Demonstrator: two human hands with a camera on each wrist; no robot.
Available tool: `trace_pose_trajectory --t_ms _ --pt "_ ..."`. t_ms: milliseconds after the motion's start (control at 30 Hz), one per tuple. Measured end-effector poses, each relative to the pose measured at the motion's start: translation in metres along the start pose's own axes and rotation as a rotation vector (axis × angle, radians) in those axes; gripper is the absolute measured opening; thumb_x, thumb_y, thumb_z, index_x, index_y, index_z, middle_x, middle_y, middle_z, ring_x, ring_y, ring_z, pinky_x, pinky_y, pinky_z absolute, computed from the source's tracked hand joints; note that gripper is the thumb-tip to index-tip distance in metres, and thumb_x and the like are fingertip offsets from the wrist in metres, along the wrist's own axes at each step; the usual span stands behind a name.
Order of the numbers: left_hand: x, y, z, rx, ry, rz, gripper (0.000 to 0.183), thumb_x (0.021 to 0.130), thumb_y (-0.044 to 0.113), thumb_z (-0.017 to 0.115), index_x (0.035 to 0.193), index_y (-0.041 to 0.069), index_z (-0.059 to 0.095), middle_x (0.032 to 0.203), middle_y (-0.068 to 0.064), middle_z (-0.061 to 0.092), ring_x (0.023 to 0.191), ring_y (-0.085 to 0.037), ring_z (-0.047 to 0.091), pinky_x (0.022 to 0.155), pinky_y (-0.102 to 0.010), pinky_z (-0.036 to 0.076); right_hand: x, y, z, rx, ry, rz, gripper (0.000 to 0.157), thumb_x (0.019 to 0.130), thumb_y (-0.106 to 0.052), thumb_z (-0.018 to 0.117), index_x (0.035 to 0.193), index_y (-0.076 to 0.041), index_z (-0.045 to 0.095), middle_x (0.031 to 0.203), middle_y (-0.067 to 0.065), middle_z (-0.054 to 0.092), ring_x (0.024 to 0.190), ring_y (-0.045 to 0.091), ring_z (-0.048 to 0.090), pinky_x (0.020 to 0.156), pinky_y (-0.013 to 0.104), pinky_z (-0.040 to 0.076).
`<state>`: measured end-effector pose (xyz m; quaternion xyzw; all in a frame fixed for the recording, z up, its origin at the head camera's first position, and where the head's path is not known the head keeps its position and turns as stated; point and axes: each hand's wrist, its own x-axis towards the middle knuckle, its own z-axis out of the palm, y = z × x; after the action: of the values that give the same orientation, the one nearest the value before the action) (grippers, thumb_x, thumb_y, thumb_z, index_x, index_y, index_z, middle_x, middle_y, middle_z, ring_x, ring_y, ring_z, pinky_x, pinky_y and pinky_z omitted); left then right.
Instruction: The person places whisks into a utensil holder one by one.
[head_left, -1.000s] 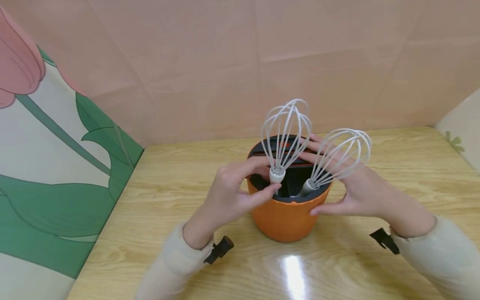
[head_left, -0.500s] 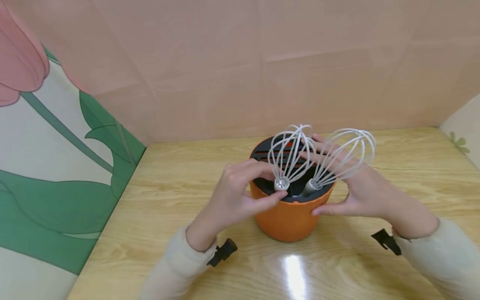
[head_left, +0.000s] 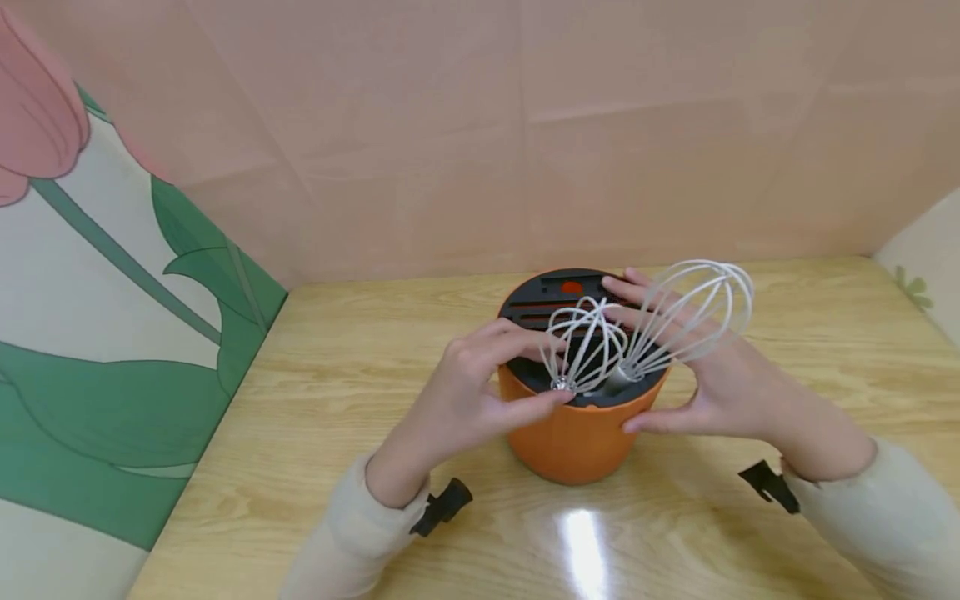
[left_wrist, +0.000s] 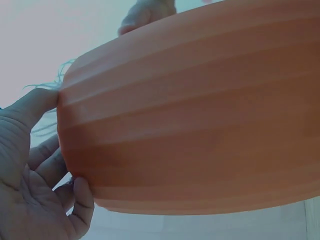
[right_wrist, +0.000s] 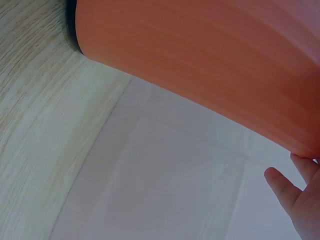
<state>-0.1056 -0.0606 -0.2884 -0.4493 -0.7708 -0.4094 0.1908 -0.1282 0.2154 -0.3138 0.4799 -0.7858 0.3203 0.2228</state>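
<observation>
A whisk (head_left: 588, 346) with white wires stands in the orange utensil holder (head_left: 572, 446), its handle down inside and out of sight. My left hand (head_left: 487, 383) pinches it by the neck, just at the holder's front rim. In the left wrist view that hand's fingertips meet the holder's ribbed side (left_wrist: 190, 110). A second whisk (head_left: 693, 312) leans to the right out of the same front opening. Fairly straight fingers of my right hand (head_left: 720, 379) rest along the holder's right rim behind this whisk, thumb against the front wall.
The holder's black top (head_left: 536, 292) has narrow slots towards the back. It stands on a light wood table (head_left: 360, 375). Behind the table rises a pinkish wall covering (head_left: 420, 167), and a flower-patterned panel (head_left: 112, 417) borders the left side.
My left hand has lowered its whisk into the holder, so the wire head now sits much lower, near the rim. The right hand and the leaning whisk have stayed nearly still.
</observation>
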Motion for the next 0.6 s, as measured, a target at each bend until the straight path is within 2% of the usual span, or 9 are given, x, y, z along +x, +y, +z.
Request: trace_pose_trajectory --t_ms 200,333,400,500,600 --pt "-0.005 0.002 -0.006 -0.037 0.004 0.001 0.045 0.077 0.011 0.085 0.118 0.002 0.068 0.107 -0.006 0.074 0.106 -0.015 0.067 0.095 -0.024 0.053 -0.001 -0.002 -0.002 0.010 -0.014 0.035 0.102 0.073 -0.065 0.077 0.142 0.003 0.048 0.155 0.016 0.041 0.153 0.024 0.024 0.124 0.025 0.015" --pt "-0.013 -0.002 -0.014 -0.051 0.040 -0.009 0.047 0.079 0.009 0.083 0.122 0.003 0.066 0.120 -0.009 0.071 0.120 -0.021 0.062 0.105 -0.032 0.049 0.000 -0.004 -0.004 -0.011 -0.047 0.064 0.105 0.071 -0.065 0.079 0.145 0.001 0.046 0.156 0.016 0.040 0.153 0.023 0.022 0.125 0.024 0.014" --pt "-0.019 -0.006 -0.020 -0.028 0.055 -0.027 0.050 0.080 0.012 0.083 0.126 0.004 0.064 0.126 -0.010 0.068 0.127 -0.024 0.057 0.109 -0.036 0.046 0.000 -0.004 -0.005 -0.017 -0.054 0.063 0.106 0.070 -0.065 0.079 0.146 0.001 0.044 0.156 0.017 0.039 0.153 0.024 0.021 0.125 0.025 0.014" --pt "-0.031 -0.018 -0.030 0.097 0.072 -0.094 0.055 0.089 0.031 0.076 0.136 0.007 0.059 0.137 -0.008 0.063 0.138 -0.028 0.048 0.114 -0.048 0.040 -0.003 -0.001 -0.006 -0.052 -0.040 0.057 0.111 0.071 -0.069 0.075 0.148 0.003 0.040 0.157 0.016 0.039 0.153 0.024 0.021 0.125 0.026 0.013" --pt "-0.044 -0.034 -0.039 0.301 0.049 -0.251 0.070 0.094 0.061 0.055 0.148 0.017 0.047 0.150 -0.001 0.052 0.148 -0.029 0.034 0.114 -0.067 0.028 -0.013 0.007 -0.009 -0.103 -0.031 0.078 0.114 0.074 -0.073 0.070 0.151 0.003 0.034 0.159 0.014 0.036 0.153 0.021 0.021 0.125 0.025 0.011"
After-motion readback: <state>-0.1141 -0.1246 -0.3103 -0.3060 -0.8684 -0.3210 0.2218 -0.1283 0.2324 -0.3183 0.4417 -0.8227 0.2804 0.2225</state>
